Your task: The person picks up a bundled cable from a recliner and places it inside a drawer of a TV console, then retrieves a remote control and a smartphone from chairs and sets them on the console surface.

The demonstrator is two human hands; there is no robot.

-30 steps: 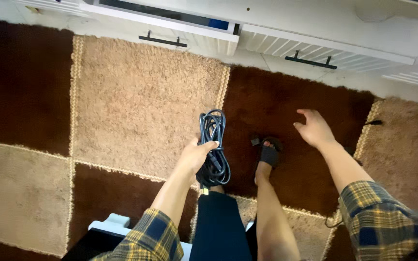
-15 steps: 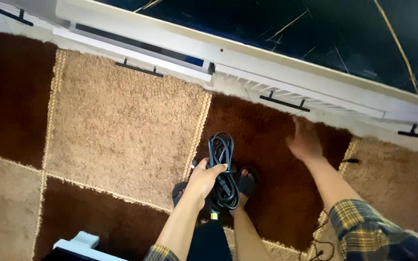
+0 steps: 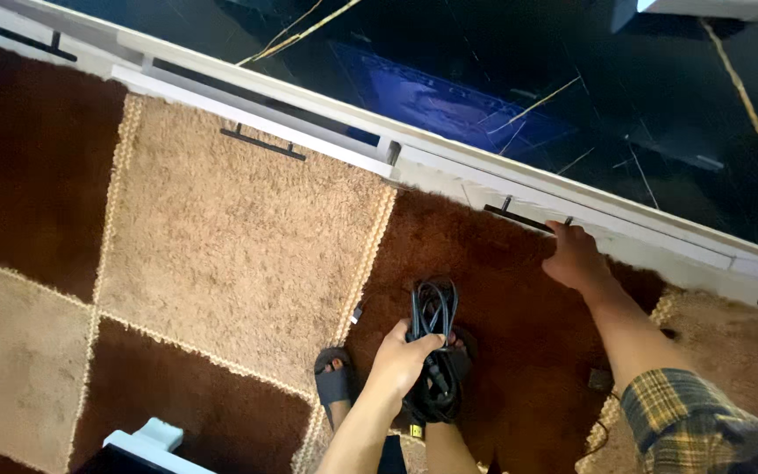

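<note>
Gripping a coiled black cable (image 3: 434, 351), the left hand (image 3: 403, 358) has its fingers curled around the middle of the bundle, which hangs over the dark brown patch of the checked rug (image 3: 221, 254), just above a foot in a black sandal (image 3: 336, 384). Farther right, the right hand (image 3: 576, 259) reaches to the black handle (image 3: 519, 217) of a white drawer front (image 3: 651, 233), fingers bent over the bar and touching it. A plaid sleeve (image 3: 704, 421) covers that forearm.
</note>
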